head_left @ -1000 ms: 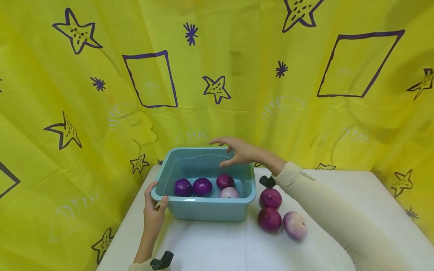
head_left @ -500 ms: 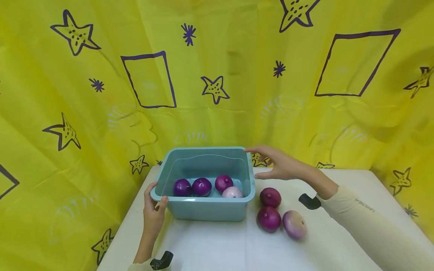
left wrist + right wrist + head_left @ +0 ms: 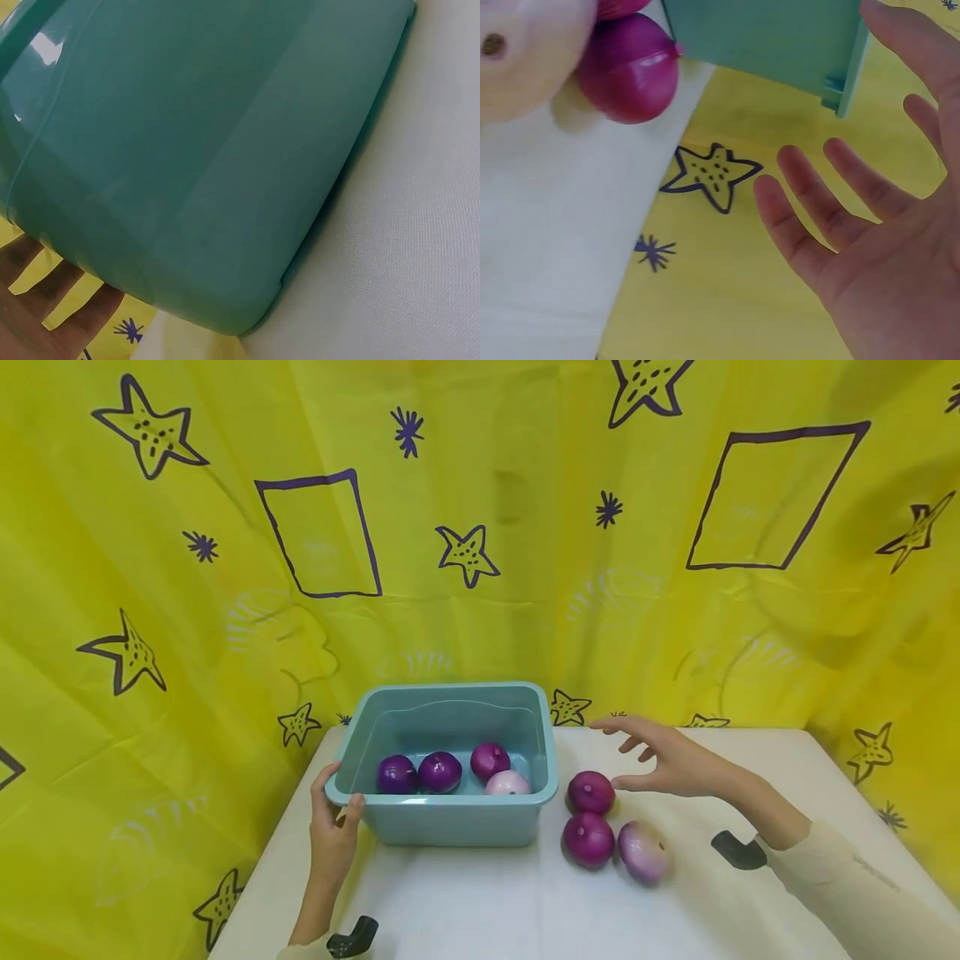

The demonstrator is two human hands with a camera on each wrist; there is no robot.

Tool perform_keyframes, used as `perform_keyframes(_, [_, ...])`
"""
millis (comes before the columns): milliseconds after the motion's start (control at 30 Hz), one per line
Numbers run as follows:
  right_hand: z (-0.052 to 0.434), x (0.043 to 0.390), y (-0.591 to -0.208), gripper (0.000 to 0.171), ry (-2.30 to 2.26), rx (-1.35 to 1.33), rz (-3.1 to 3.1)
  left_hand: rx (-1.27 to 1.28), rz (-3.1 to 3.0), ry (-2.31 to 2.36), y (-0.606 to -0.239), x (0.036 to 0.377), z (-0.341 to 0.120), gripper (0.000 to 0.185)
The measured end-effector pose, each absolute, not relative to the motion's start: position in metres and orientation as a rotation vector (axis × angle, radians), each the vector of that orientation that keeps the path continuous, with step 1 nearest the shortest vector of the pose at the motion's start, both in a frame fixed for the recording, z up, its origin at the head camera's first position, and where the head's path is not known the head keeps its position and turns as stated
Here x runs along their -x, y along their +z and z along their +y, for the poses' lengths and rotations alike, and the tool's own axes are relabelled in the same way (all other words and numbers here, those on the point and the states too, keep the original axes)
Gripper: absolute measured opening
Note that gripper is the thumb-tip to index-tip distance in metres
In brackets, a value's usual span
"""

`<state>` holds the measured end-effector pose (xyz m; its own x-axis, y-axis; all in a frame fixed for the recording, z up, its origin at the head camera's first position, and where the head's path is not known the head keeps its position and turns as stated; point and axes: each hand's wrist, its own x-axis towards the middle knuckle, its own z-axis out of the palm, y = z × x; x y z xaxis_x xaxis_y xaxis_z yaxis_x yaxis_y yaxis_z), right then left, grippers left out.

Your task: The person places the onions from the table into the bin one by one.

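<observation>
A teal plastic tub stands on the white table. In it lie three purple onions and a pale one. My left hand grips the tub's front left corner, thumb over the rim. The left wrist view shows the tub's wall close up with fingers under it. Right of the tub lie two purple onions and a pale onion. My right hand hovers open just beyond the far purple onion, fingers spread, holding nothing. The right wrist view shows the hand's open palm, the purple onion and the tub's corner.
A yellow cloth with purple stars and squares hangs behind and around the table. White tabletop extends in front of the tub and to the right of the onions. The table's left edge runs close to my left forearm.
My right hand has left the space above the tub, moving right and down to the onions on the table. The left hand and the tub stay put.
</observation>
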<state>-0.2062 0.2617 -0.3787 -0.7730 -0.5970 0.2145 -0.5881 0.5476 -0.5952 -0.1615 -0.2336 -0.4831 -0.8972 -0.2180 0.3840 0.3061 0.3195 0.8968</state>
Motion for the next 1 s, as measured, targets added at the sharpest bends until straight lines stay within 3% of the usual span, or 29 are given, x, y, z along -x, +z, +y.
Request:
perform_keyframes(567, [0.297,0.171,-0.441,0.069,-0.999,0.877,2.447,0.084,-2.148,-1.597,-0.481,0.161,-0.233,0.06])
perform_keyframes(1000, [0.3,0.17,-0.464,0.061,-1.015,1.116,2.491,0.084,-2.154,-1.598,-0.481,0.161,-0.233,0.061])
